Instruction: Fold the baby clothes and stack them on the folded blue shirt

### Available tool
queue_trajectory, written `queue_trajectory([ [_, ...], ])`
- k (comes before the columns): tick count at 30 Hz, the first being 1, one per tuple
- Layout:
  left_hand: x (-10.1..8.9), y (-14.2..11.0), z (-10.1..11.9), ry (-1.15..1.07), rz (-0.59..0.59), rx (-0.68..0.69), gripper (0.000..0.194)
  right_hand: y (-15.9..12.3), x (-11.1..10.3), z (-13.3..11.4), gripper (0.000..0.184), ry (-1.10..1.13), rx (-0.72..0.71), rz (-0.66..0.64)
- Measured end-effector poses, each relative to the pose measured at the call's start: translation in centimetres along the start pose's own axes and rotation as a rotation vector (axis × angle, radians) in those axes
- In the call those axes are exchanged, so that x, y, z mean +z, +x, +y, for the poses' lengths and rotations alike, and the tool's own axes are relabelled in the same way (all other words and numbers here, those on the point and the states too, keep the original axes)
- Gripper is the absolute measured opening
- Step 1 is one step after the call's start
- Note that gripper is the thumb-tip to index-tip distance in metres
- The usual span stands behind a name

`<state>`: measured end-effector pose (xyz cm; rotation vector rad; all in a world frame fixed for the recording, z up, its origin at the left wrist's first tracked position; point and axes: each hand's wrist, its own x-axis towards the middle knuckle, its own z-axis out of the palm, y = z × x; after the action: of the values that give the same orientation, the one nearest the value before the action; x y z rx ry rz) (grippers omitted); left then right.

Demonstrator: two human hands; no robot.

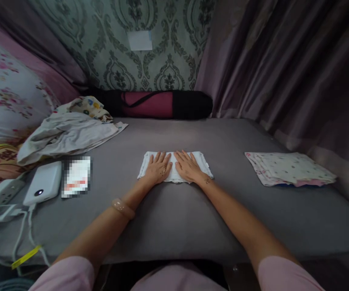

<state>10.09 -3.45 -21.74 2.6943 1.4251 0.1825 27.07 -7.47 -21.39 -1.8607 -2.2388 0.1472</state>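
A folded white cloth (172,173) lies flat on the grey-covered surface (180,218) in front of me. My left hand (158,167) rests palm down on its left half, fingers stretched out. On the right half my right hand (188,166) lies the same way, its fingers spread forward. Both thumbs point inward, with a narrow strip of cloth showing between the hands. A bangle (122,208) circles my left forearm. The cloth's edges stick out past both hands on the outer sides.
A folded stack of printed cloths (289,169) lies at the right. Crumpled cloths (71,131) are heaped at the left, behind a white power bank (43,182), a blurred packet (76,177) and a power strip (1,194) with cables. A black and maroon bag (147,105) lies along the wall.
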Motion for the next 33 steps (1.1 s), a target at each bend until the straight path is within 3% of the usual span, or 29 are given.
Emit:
queue_trajectory([
  [8, -1.3, 0.4, -0.6, -0.014, -0.089, 0.033, 0.059, 0.1, -1.0, 0.5, 0.058, 0.03, -0.03, -0.071],
  [11, -1.7, 0.1, -1.6, 0.027, 0.005, 0.026, 0.059, -0.3, -1.4, 1.4, 0.06, -0.001, 0.007, -0.002],
  [13, -1.5, -0.2, -2.4, 0.036, 0.053, -0.007, 0.06, -0.7, -1.3, 2.2, 0.061, -0.031, 0.061, 0.037],
  [22, -0.6, -0.5, -3.7, 0.009, 0.006, -0.027, 0.064, -0.8, -0.7, 3.4, 0.065, -0.03, 0.095, -0.019],
  [27, -0.4, -0.6, -6.0, -0.037, 0.066, -0.056, 0.065, -1.3, -1.0, 5.0, 0.066, 0.007, 0.162, 0.004],
  [33, 0.4, -1.4, -7.4, -0.121, 0.03, -0.121, 0.063, -2.0, -0.6, 6.4, 0.066, 0.002, 0.207, -0.034],
])
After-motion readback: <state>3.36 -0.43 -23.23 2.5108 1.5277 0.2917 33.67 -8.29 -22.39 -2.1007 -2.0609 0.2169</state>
